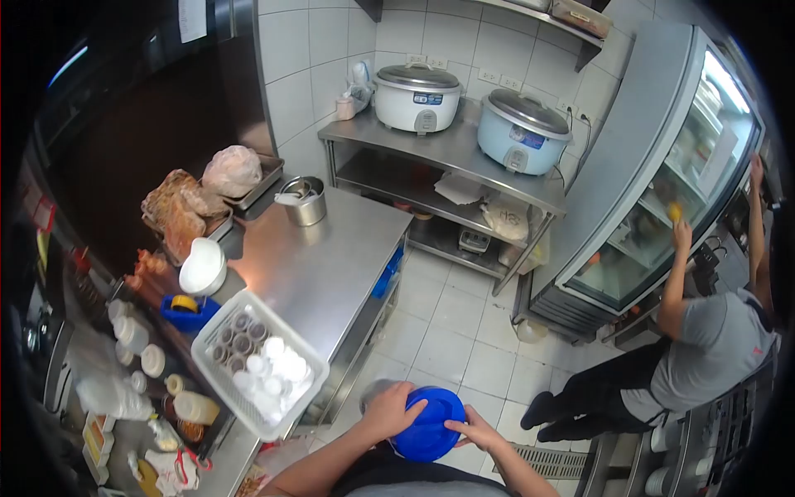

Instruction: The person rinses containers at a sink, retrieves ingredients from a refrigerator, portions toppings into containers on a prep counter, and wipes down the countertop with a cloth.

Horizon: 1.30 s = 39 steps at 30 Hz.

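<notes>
In front of my body, above the floor, I hold a round blue plastic piece [431,427]; whether it is a lid or a bowl I cannot tell. My left hand [394,412] grips its left edge, with the thumb over the top. On the opposite edge, my right hand [474,428] has its thumb on the upper face and its other fingers partly hidden beneath. A greyish rounded thing [374,393] shows just past my left hand, mostly covered. To the left, a white plastic basket [207,364] holds small dark-filled cups and white round pieces on the steel table [302,265].
A metal pot [307,207], white bowl [203,267], blue tape dispenser [189,311] and trays of meat [176,211] stand on the table. Two rice cookers [418,103] sit on a shelf behind. At right, a co-worker [704,356] reaches toward a glass-door fridge [662,199].
</notes>
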### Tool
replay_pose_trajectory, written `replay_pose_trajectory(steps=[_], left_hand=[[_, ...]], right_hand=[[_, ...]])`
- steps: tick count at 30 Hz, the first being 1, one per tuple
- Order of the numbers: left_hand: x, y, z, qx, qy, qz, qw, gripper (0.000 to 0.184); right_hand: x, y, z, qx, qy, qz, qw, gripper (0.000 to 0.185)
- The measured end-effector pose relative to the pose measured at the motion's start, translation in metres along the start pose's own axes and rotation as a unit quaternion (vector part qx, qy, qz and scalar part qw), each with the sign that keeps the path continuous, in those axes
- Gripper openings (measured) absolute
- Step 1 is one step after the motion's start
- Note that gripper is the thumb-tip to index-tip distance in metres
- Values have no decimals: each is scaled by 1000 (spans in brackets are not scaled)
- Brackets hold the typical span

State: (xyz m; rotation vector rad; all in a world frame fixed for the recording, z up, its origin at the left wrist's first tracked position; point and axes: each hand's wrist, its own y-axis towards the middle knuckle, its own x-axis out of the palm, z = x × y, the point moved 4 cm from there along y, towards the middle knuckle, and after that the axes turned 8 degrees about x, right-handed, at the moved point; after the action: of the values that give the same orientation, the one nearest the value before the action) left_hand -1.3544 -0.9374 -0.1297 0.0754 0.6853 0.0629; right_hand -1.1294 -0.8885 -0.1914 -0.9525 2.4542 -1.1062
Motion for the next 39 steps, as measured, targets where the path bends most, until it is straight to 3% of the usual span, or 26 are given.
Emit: replay_pose_trajectory(steps=[5, 6, 9, 12, 20, 23, 25, 26, 30, 32, 34, 36, 39], left_hand=[[28, 107, -11, 2, -76, -86, 993, 43], [38, 125, -6, 18, -89, -99, 991, 42], [55, 185, 8, 59, -114, -133, 983, 41], [63, 237, 10, 87, -110, -134, 981, 41], [17, 366, -47, -70, -61, -114, 989, 49], [-10, 387, -91, -116, -102, 7, 988, 56], [-42, 399, -126, -128, -121, 78, 981, 51], [-61, 405, -144, -124, -137, 124, 975, 48], [-120, 427, -231, -142, -124, 327, 926, 25], [-139, 437, -251, -150, -71, 377, 911, 19], [-144, 448, -274, -130, 1, 394, 910, 20], [-136, 455, -286, -162, 35, 369, 915, 21], [-135, 467, -280, -134, 137, 368, 910, 18]], right_hand=[[-67, 11, -14, -97, 10, 116, 988, 72], [-78, 12, -21, -156, -19, 151, 976, 72], [-121, 14, -38, -118, 136, 172, 969, 70], [-163, 38, -84, -100, 32, 204, 973, 59], [-234, 160, -246, -82, -174, 168, 967, 40], [-245, 209, -311, -84, -280, 159, 943, 43], [-268, 261, -327, -136, -357, 164, 909, 46], [-271, 272, -343, -106, -390, 184, 896, 49], [-293, 334, -368, 0, -332, 244, 911, 49], [-308, 367, -373, -3, -235, 269, 934, 49], [-315, 402, -384, -4, -160, 311, 937, 51], [-321, 448, -387, 28, -102, 306, 946, 52], [-332, 558, -369, 53, -67, 279, 957, 58]])
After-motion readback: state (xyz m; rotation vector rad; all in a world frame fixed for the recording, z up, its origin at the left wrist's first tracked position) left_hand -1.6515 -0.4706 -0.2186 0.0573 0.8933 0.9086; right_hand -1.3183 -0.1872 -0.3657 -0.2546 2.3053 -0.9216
